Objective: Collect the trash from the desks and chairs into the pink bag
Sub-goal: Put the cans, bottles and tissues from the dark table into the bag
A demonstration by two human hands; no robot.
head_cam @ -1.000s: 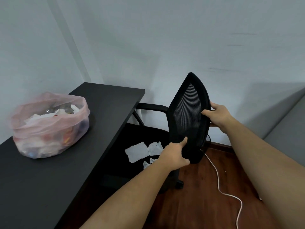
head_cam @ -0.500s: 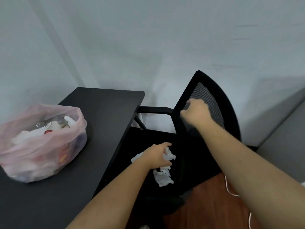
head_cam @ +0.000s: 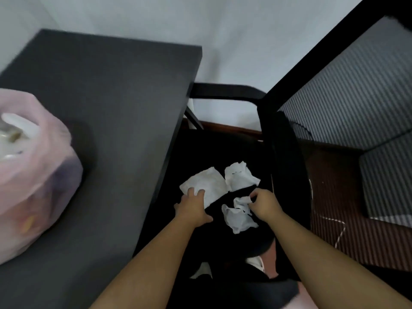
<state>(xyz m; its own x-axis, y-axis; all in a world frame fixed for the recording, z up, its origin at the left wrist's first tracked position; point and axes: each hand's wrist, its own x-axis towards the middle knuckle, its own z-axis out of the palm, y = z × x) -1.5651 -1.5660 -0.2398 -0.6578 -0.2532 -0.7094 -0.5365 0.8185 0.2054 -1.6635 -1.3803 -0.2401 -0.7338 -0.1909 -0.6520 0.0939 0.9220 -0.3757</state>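
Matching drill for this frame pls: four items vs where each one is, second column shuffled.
1. pink bag
2. left flat tissue
3. nearest tissue
4. white cable

A. pinched by the right hand
B. on the desk
C. on the floor
D. touched by the left hand, on the chair seat

Pairs: 1-B, 2-D, 3-A, 4-C

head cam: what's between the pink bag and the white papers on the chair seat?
Head view: only bare dark desk top and its edge. The pink bag sits on it; the white papers lie on the chair seat.
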